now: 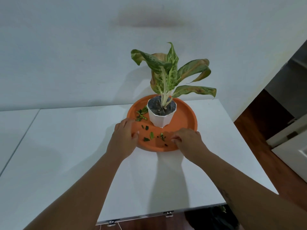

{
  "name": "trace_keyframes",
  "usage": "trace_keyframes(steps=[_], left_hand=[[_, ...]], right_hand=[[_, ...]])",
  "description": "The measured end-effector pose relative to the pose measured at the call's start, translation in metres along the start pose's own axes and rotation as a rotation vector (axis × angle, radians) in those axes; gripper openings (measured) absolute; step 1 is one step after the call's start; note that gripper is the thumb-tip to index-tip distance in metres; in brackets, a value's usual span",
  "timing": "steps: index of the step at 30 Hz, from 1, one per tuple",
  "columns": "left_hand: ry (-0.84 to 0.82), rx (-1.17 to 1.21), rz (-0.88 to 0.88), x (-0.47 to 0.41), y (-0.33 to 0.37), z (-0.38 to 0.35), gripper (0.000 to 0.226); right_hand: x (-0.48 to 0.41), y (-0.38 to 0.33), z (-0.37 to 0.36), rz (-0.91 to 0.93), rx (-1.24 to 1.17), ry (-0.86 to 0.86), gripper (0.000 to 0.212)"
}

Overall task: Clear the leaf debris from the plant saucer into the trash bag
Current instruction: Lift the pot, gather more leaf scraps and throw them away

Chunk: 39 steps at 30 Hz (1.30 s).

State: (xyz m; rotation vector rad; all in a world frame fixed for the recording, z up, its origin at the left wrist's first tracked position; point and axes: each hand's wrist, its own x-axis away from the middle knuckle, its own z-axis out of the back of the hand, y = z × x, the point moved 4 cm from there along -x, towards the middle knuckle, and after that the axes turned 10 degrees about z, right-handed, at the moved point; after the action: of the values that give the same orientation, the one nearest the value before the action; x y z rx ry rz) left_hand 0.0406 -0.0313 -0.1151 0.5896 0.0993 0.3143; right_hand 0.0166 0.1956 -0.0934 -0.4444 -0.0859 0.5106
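An orange round plant saucer [184, 120] sits on the white table. A white faceted pot [159, 118] with a green and yellow leafy plant [167, 72] stands in its middle. Small green leaf pieces [141, 115] lie on the saucer's left side, and more leaf scraps [151, 135] lie near its front. My left hand [123, 138] grips the saucer's front left rim, thumb on the inside. My right hand [187, 138] rests on the front right rim with fingers curled at the edge. A dark bag [214, 216] shows below the table's near edge.
The white table [66, 146] runs left to a seam with a second white surface. A white wall stands right behind the plant. Wooden floor and white furniture [289, 143] lie to the right. Metal latches [168, 214] sit on the table's front edge.
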Motion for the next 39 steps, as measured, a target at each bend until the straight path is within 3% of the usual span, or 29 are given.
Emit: trace_keyframes(steps=[4,9,13,22,27,32,36,39], left_hand=[[-0.020,0.015,0.068,-0.009,-0.007,-0.001,0.057],[-0.044,-0.028,0.026,-0.017,0.003,-0.002,0.063],[-0.033,0.085,0.125,-0.014,0.011,-0.006,0.060],[-0.049,-0.110,0.175,-0.006,0.020,-0.035,0.064],[-0.038,-0.152,0.172,-0.005,0.021,-0.036,0.061],[-0.034,-0.212,0.192,0.001,0.025,-0.039,0.068],[0.060,-0.310,0.179,0.002,0.022,-0.029,0.075],[0.056,-0.346,0.112,-0.008,0.018,-0.021,0.078]], right_hand=[[-0.002,0.010,-0.006,0.010,-0.040,0.037,0.008],[0.001,0.021,-0.017,0.077,-0.001,0.123,0.025],[0.001,0.028,-0.017,0.130,0.088,0.144,0.028],[-0.041,0.055,0.006,0.139,0.111,0.042,0.048],[-0.043,0.061,-0.001,0.185,0.097,0.068,0.052],[-0.049,0.069,0.006,0.237,0.041,0.081,0.037],[-0.056,0.073,0.006,0.284,0.067,0.050,0.038],[-0.059,0.072,0.011,0.232,0.144,0.135,0.035]])
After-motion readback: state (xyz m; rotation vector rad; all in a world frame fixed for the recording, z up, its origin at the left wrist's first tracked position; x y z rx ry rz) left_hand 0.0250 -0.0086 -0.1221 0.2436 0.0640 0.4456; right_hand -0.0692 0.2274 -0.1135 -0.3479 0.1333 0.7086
